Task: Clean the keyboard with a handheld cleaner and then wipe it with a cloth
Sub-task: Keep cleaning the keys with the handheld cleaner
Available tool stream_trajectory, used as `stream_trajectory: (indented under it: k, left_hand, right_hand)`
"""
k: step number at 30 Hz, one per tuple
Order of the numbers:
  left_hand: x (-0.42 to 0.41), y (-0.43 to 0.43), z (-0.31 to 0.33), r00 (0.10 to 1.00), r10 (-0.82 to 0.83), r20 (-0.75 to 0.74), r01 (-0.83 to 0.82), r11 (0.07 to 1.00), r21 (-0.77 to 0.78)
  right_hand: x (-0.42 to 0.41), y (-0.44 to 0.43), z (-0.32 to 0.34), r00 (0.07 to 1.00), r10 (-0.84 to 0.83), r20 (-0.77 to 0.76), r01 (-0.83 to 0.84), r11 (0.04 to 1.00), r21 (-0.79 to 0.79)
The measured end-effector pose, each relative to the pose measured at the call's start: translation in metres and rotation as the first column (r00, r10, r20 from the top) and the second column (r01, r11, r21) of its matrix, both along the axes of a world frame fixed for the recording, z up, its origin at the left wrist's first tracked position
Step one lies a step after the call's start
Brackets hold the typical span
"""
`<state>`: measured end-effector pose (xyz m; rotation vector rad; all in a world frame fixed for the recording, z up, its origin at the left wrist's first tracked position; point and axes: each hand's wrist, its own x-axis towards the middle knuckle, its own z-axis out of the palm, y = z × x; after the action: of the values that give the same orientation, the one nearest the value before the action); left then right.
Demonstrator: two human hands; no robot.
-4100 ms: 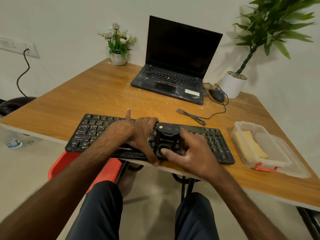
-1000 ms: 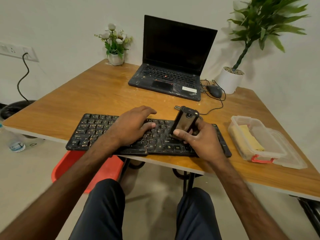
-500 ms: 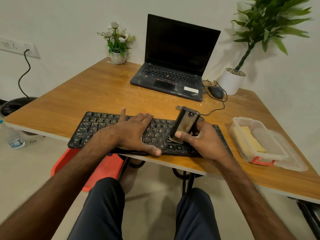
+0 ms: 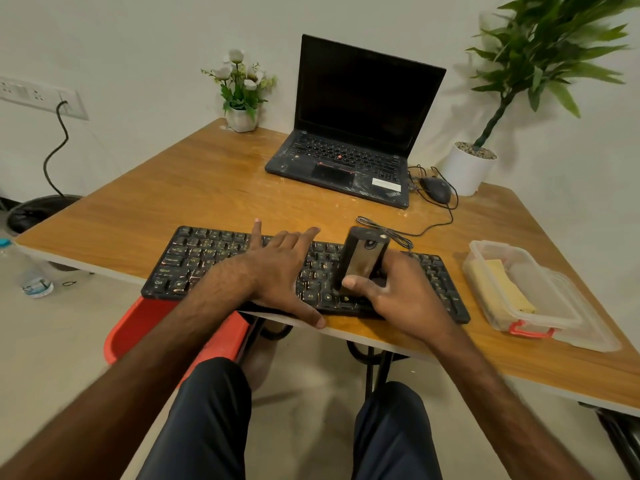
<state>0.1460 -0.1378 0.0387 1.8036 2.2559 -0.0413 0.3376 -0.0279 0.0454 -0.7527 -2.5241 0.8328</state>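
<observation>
On one counter (image 4: 173, 195) there are one keyboard (image 4: 207, 258), one handheld cleaner (image 4: 362, 261), one laptop (image 4: 346, 161), one mouse (image 4: 435, 189) and one clear plastic box (image 4: 485, 251), with one yellow cloth (image 4: 502, 289) inside and one loose lid (image 4: 585, 330) by it. Potted plants number two: a small flower pot (image 4: 241, 117) and a tall leafy plant (image 4: 465, 169). Hands number two, the left hand (image 4: 277, 271) and the right hand (image 4: 405, 292). The floor has one water bottle (image 4: 31, 278), the wall one socket panel (image 4: 38, 97)

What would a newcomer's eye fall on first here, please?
The right hand grips a black handheld cleaner, stood on end on the keyboard at the near edge of the table. The left hand rests flat on the keys beside it. Behind stands an open laptop, screen dark.
</observation>
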Motion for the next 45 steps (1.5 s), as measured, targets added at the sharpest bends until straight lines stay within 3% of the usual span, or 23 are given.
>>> stream_trajectory:
  k: [2,7,13,18,24,30,35,45]
  left_hand:
    - [-0.001,0.001,-0.001,1.000,-0.002,0.003,0.002,1.000,0.018]
    - [-0.004,-0.005,-0.008,0.999,0.022,-0.042,-0.020,0.998,0.057]
    - [-0.003,-0.001,-0.018,0.991,-0.007,-0.136,0.032,0.983,0.182]
    - [-0.003,-0.001,-0.020,0.991,-0.006,-0.133,0.033,0.978,0.206]
    - [-0.003,-0.001,-0.022,0.994,-0.004,-0.111,0.029,0.974,0.223]
    - [-0.002,-0.002,-0.022,0.993,-0.006,-0.117,0.033,0.972,0.231]
    - [-0.002,-0.003,-0.021,0.993,-0.005,-0.115,0.030,0.975,0.218]
    - [-0.003,-0.002,-0.019,0.992,0.002,-0.127,0.023,0.981,0.193]
  right_hand:
    - [-0.005,0.000,-0.001,1.000,0.012,0.013,-0.012,0.997,0.070]
    - [-0.011,0.015,-0.005,0.993,-0.090,-0.079,0.095,0.994,0.061]
    - [-0.005,-0.009,-0.014,0.993,0.055,-0.106,-0.044,0.994,0.103]
    - [-0.020,0.026,-0.009,0.984,-0.138,-0.116,0.148,0.985,0.086]
    - [-0.003,-0.001,-0.015,0.985,-0.034,-0.171,0.057,0.989,0.134]
    - [-0.003,0.018,-0.012,0.924,-0.219,-0.313,0.207,0.976,-0.072]
    - [-0.001,0.005,-0.014,0.955,-0.117,-0.271,0.109,0.993,-0.042]
    - [-0.003,0.017,-0.015,0.944,-0.184,-0.274,0.145,0.977,-0.157]
